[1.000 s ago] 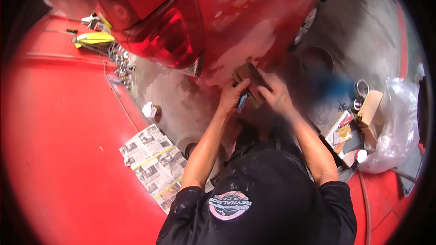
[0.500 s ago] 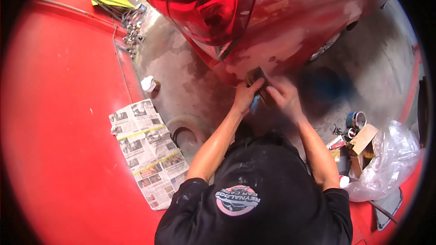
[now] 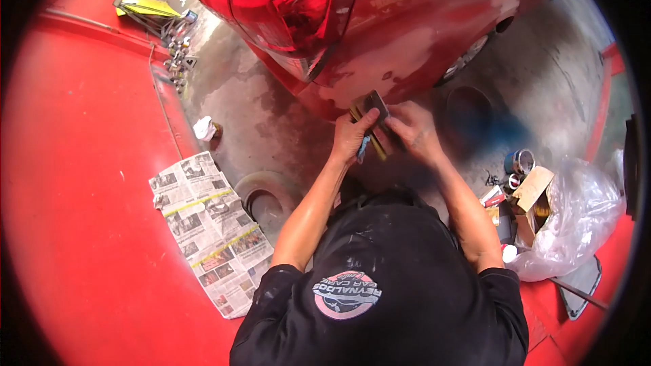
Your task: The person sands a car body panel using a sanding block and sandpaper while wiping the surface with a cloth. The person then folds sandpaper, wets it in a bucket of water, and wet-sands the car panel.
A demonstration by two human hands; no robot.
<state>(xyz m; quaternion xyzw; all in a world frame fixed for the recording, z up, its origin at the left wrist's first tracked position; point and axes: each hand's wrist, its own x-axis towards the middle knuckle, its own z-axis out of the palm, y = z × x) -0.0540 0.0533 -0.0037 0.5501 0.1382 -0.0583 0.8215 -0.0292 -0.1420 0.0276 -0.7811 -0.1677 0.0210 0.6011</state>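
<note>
My left hand (image 3: 352, 137) grips a dark flat pad (image 3: 375, 104) together with yellowish strips (image 3: 377, 146) and a bit of blue material (image 3: 363, 148). The thumb presses on the pad's face. Close on the right, my right hand (image 3: 413, 130) has its fingers drawn together at the pad's edge; whatever lies between them is too small to tell. Both hands are just below the red car's body (image 3: 380, 61), which has pale, dull patches near the tail light (image 3: 298, 13).
Newspaper (image 3: 210, 230) lies at the left, beside a ring-shaped object (image 3: 268, 196). A can topped with white material (image 3: 205, 129) stands above it. At the right are an open cardboard box (image 3: 532, 190), a can (image 3: 521, 161) and clear plastic (image 3: 576, 217).
The view has shifted, moving the car and floor items in the frame. The pad has tilted in my left hand, showing the yellowish strips more clearly, and my right hand's fingers have drawn closer together.
</note>
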